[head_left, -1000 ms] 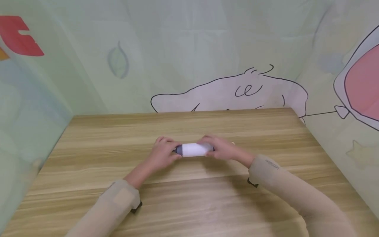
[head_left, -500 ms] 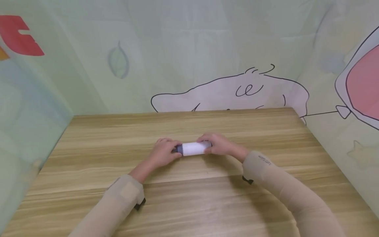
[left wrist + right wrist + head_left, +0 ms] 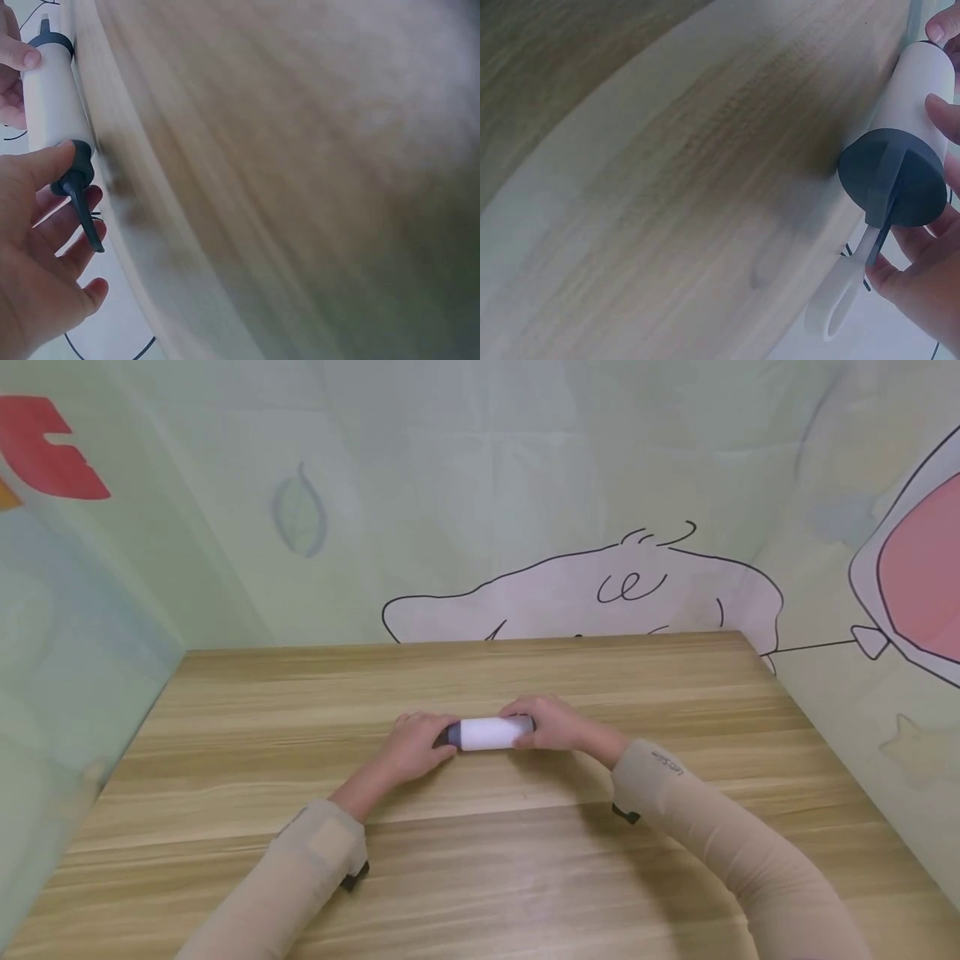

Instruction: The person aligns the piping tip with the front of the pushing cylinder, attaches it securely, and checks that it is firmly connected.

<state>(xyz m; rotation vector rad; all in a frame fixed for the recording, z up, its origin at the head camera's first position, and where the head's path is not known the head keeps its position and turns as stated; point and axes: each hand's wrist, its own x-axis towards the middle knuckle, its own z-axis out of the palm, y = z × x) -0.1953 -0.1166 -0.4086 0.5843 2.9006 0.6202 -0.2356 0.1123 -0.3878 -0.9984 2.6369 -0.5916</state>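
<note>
A white cylinder (image 3: 491,733) with dark grey end caps lies level, side to side, close over the wooden tabletop. My left hand (image 3: 417,745) pinches its left cap between thumb and fingers. In the left wrist view a thin dark spout (image 3: 84,214) juts from that cap past my left fingers. My right hand (image 3: 553,723) holds the right end, thumb on the near side and fingers on the far side. The right wrist view shows that end's wide dark cap (image 3: 870,176) with a white loop handle (image 3: 836,296) sticking out; my right fingers (image 3: 941,112) curve around the white body.
The wooden tabletop (image 3: 480,860) spreads around both hands. Behind it and along the sides hang pale printed sheets (image 3: 420,485) with cartoon drawings. Each forearm wears a beige sleeve (image 3: 307,860) with a small dark device (image 3: 355,877) beneath the cuff.
My right hand and forearm have shifted slightly left and away from me, mostly in the first half second, and the cylinder's right end rose a little in view. The left hand keeps its grip.
</note>
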